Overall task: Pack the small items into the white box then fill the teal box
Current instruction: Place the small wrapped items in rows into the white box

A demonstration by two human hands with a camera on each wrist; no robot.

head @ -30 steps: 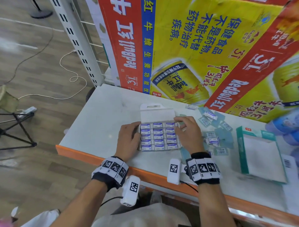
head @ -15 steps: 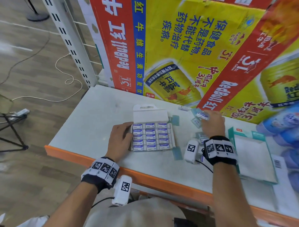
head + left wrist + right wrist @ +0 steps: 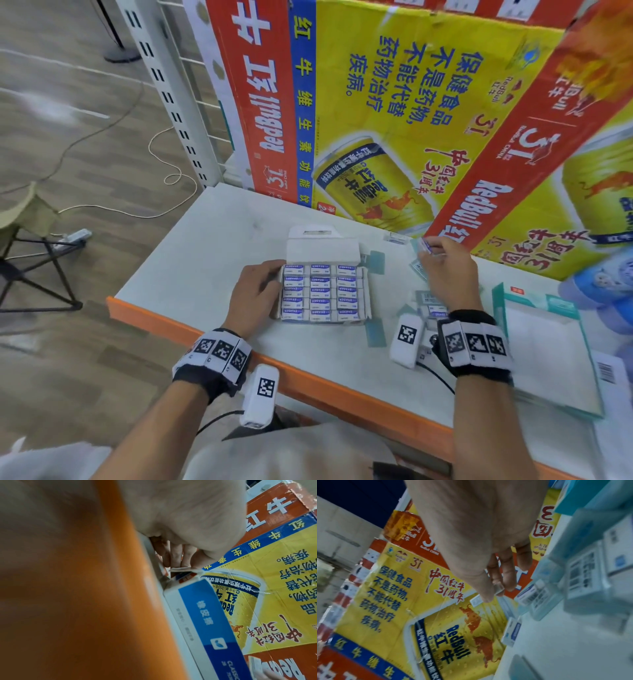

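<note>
Two cartons lie on the worktop (image 3: 212,240): the teal box (image 3: 544,346) flat at the right edge, not yet filled, and the white box (image 3: 323,291) near the front edge, lid open, with three columns of erasers that look almost full. The left hand (image 3: 255,291) still rests against the left wall of the white box, fingers loosely bent, steadying it. The right hand (image 3: 445,270), which was at the white box a second ago, has gone to the loose erasers toward the back edge and now pinches one small eraser (image 3: 426,245) between thumb and fingertips. I judge this one goes into the white box next.
</note>
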